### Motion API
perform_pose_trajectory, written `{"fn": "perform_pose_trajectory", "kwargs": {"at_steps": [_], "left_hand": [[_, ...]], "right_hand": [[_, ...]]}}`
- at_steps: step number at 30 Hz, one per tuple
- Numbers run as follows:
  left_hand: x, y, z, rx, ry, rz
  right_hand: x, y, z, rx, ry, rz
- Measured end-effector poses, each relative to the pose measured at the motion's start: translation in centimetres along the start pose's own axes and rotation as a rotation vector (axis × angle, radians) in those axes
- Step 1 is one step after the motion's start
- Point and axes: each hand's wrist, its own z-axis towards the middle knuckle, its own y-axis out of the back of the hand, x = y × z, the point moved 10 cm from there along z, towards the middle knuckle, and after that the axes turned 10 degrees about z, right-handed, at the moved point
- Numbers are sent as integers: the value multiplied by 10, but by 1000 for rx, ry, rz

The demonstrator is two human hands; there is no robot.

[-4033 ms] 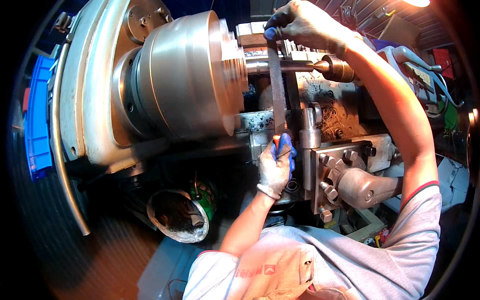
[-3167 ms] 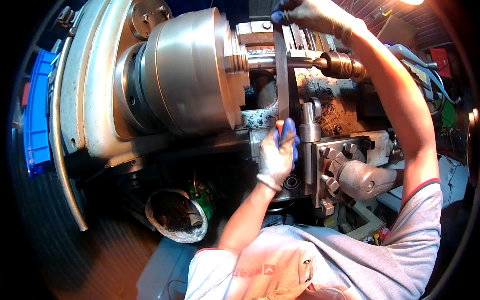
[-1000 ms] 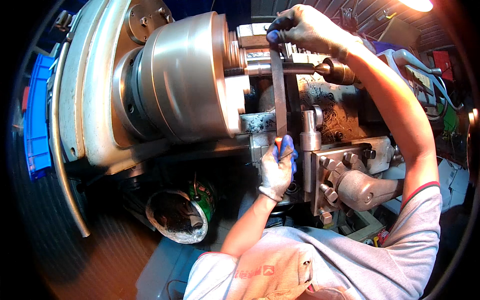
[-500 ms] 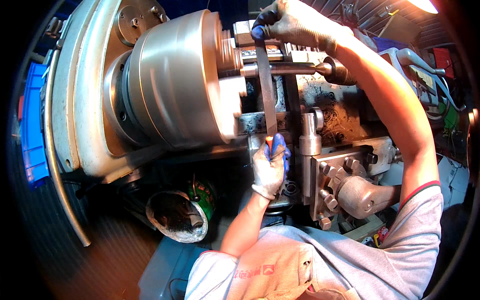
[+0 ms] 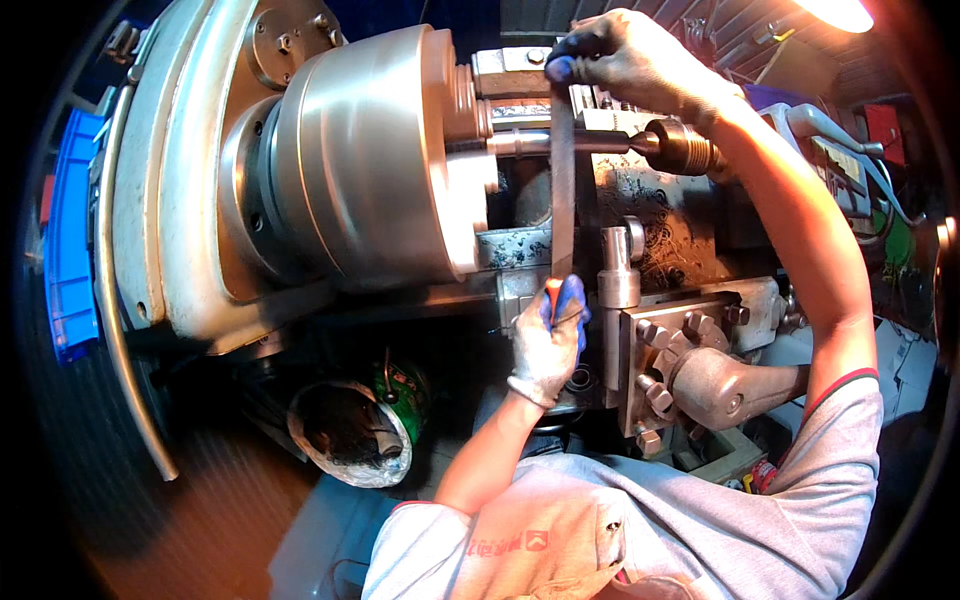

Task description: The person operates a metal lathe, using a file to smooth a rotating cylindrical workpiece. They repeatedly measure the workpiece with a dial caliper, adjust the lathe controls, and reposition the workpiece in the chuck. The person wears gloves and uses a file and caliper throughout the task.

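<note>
A long flat file point(image 5: 563, 200) lies crosswise over a slim metal shaft point(image 5: 600, 142) on a lathe. My left hand point(image 5: 542, 345), in a white and blue work glove, is closed round the file's orange handle point(image 5: 553, 288), mostly hidden by the fingers. At the far end, my gloved right hand point(image 5: 640, 65) pinches the file's tip between thumb and fingers. Left of the file, the big lathe chuck point(image 5: 365, 155) is smeared as if spinning. The shaft runs from the chuck to a pointed tailstock center point(image 5: 675, 147) on the right.
The tool post point(image 5: 640, 370) with several square-headed bolts and a thick lever point(image 5: 735, 390) stands right of my left hand. Below the chuck is an open-topped bucket point(image 5: 405, 465) with dark contents. A blue bin point(image 5: 72, 240) sits far left, and a lamp point(image 5: 838, 12) shines at upper right.
The file and both hands have shifted right along the shaft, away from the chuck. Both hands keep their grip. The whole view has also shifted slightly.
</note>
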Motion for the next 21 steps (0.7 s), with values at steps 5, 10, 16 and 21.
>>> {"fn": "perform_pose_trajectory", "kwargs": {"at_steps": [5,10,16,21], "left_hand": [[7,14,-2,-122,-195,176],[7,19,11,-116,-158,140],[-19,1,41,19,-156,-132],[-64,-29,39,22,-118,-62]], "right_hand": [[-4,-24,3,33,-190,29],[2,-15,5,159,-552,103],[-14,10,28,37,-433,57],[2,64,-2,-48,-542,60]]}}
